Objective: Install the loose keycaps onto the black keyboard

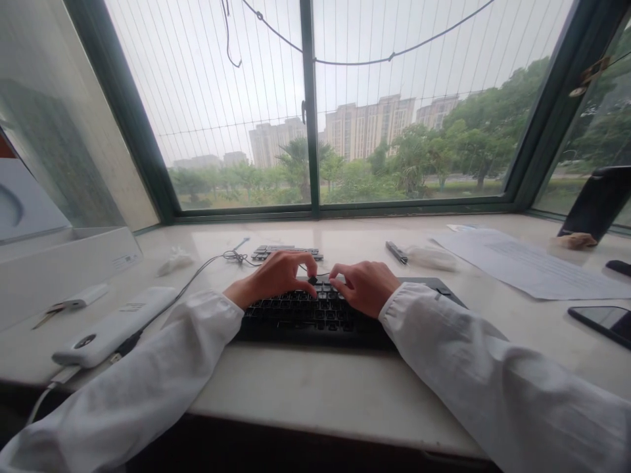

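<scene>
A black keyboard (315,335) lies on the white sill, and many of its key positions look bare of caps. My left hand (279,276) is above its back edge, with thumb and index finger closed around a small black keycap (313,280). Beside it, my right hand (367,284) is curled over the keyboard's back rows, thumb and index fingertip close together. Whatever they may pinch is too small to make out. Behind my left hand, loose dark keycaps (286,251) lie in rows on the sill, partly hidden by that hand.
A white power bank (116,325) with cables and a white box (69,269) are on the left. A dark slim tool (396,252), a clear plastic bag (431,258), printed paper (527,263) and a phone (604,320) lie to the right. The window frame (345,207) rises behind.
</scene>
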Demonstrator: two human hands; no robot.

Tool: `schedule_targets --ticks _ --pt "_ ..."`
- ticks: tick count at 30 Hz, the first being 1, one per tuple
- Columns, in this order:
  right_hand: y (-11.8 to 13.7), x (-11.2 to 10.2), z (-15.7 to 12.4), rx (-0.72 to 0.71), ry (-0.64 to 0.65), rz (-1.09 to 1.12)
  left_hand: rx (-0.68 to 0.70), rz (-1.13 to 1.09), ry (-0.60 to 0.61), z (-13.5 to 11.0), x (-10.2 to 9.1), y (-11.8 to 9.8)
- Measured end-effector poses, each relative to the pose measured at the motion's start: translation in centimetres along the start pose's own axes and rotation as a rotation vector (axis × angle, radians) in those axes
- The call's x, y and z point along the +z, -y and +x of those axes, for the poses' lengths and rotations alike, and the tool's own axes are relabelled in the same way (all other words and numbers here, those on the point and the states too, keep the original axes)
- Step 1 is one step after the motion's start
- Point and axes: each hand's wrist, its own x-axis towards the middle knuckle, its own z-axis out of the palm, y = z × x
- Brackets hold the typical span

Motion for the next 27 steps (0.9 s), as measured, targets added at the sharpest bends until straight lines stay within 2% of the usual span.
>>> schedule_targets --ticks 4,10,14,20,27 --pt "0.4 -0.1 0.0 -0.009 0.011 0.02 0.021 -0.003 -0.008 0.0 0.0 -0.3" --pt "1.2 0.3 -0.1 -0.018 -0.096 0.168 0.011 0.056 -0.105 0.0 0.4 -1.0" --pt "1.4 0.4 0.0 0.028 -0.152 0.226 -0.004 0.068 -0.164 0.0 0.7 -1.3" --pt "1.0 0.7 0.4 0.041 -0.141 0.314 0.027 0.067 -0.142 -0.1 0.9 -1.1" --pt "1.2 0.4 0.0 0.041 -0.165 0.183 0.052 0.021 -0.095 0.0 0.9 -0.6"
